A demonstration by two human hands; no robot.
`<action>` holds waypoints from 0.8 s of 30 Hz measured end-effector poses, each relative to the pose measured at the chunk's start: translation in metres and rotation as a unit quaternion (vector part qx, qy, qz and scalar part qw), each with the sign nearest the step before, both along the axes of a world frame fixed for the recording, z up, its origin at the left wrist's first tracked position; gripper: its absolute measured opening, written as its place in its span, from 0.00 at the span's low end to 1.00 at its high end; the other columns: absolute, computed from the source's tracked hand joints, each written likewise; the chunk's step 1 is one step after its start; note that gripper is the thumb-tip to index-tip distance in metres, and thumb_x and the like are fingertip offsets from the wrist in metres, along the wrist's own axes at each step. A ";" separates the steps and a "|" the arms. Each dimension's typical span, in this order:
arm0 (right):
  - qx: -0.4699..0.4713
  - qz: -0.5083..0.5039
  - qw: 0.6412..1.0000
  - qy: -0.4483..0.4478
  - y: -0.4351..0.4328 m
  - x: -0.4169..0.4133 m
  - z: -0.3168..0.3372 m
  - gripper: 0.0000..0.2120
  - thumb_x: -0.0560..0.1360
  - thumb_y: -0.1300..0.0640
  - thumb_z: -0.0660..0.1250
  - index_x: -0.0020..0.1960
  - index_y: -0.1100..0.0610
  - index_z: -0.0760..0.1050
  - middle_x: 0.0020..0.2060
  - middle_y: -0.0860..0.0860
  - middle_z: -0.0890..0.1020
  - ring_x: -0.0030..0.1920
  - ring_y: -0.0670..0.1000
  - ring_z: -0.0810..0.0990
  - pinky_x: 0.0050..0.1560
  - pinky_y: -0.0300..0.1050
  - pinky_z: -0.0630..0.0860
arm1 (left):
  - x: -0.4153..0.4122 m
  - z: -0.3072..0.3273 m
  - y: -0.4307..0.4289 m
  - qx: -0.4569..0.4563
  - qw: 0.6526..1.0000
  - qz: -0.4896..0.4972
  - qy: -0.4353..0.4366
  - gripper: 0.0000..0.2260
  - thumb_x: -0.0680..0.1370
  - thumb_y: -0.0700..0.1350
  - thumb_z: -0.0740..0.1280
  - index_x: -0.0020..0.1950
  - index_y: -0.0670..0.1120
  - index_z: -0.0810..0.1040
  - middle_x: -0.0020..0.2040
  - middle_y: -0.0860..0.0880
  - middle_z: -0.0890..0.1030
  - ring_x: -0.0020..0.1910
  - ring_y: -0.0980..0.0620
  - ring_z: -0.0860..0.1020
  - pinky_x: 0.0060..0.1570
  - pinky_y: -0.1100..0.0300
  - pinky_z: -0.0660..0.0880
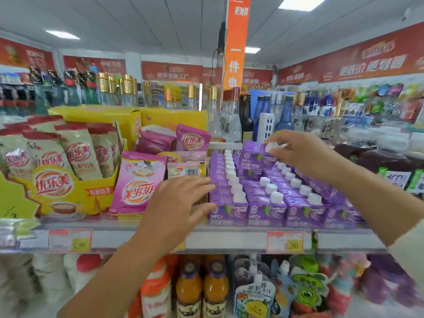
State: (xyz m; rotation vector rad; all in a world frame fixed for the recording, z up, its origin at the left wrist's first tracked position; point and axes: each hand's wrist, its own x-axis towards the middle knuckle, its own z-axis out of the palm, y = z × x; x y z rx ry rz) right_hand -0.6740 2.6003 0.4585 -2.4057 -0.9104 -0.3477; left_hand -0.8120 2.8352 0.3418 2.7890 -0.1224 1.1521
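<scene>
Pinching a white cap (pixel 272 146) between thumb and curled fingers, the right hand (pixel 300 154) holds a purple carton (pixel 253 157) tilted and raised a little above the back of the rows of purple cartons (pixel 275 203) that fill the middle of the shelf (pixel 229 241). The left hand (pixel 181 207) lies flat with its fingers straight and slightly spread, gripping nothing, its fingertips touching the left side of the front cartons in the nearest row. Just beside that hand, to the left, pink sachets (pixel 137 182) lean against each other, and further left a yellow box (pixel 57 189) holds upright cream and red packets (pixel 75 152). Two price tags (pixel 285 242) sit on the shelf's front edge. Below it stand orange bottles (pixel 190 288) and soft pouches (pixel 254 299). Behind the cartons stand clear and blue glass bottles (pixel 284 115).
</scene>
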 end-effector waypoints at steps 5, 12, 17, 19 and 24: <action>-0.097 0.003 0.995 0.012 0.023 0.042 -0.019 0.10 0.80 0.56 0.64 0.59 0.56 0.79 0.50 0.49 0.78 0.49 0.53 0.77 0.49 0.38 0.74 | 0.003 -0.007 0.003 0.013 1.000 0.000 -0.028 0.18 0.76 0.63 0.58 0.57 0.59 0.83 0.64 0.60 0.79 0.60 0.59 0.75 0.55 0.60 0.66; -0.242 0.016 0.966 0.086 0.031 0.059 -0.018 0.09 0.79 0.52 0.66 0.57 0.51 0.81 0.55 0.46 0.81 0.55 0.48 0.79 0.53 0.39 0.70 | 0.005 -0.012 0.004 0.012 1.000 -0.002 -0.027 0.19 0.75 0.65 0.58 0.56 0.60 0.83 0.64 0.61 0.78 0.59 0.59 0.75 0.52 0.58 0.72; -0.183 -0.017 0.978 0.100 0.037 0.078 0.000 0.09 0.79 0.59 0.66 0.56 0.53 0.82 0.45 0.46 0.82 0.42 0.46 0.79 0.39 0.35 0.74 | 0.007 -0.012 0.004 -0.006 0.999 -0.009 -0.031 0.19 0.75 0.65 0.59 0.56 0.60 0.83 0.65 0.62 0.78 0.59 0.58 0.76 0.52 0.56 0.74; -0.170 -0.043 0.980 0.089 0.043 0.092 -0.002 0.09 0.78 0.61 0.66 0.56 0.54 0.82 0.40 0.47 0.80 0.36 0.47 0.78 0.36 0.37 0.75 | 0.006 -0.012 0.003 -0.012 1.000 -0.011 -0.026 0.19 0.75 0.65 0.58 0.56 0.60 0.83 0.65 0.62 0.78 0.58 0.58 0.77 0.51 0.56 0.74; -0.211 -0.060 0.970 0.103 0.055 0.111 -0.018 0.10 0.77 0.57 0.69 0.58 0.52 0.78 0.44 0.48 0.75 0.35 0.49 0.75 0.36 0.39 0.73 | 0.005 -0.012 0.002 -0.027 1.000 -0.006 -0.005 0.19 0.75 0.66 0.57 0.57 0.61 0.82 0.65 0.63 0.77 0.58 0.59 0.76 0.50 0.59 0.70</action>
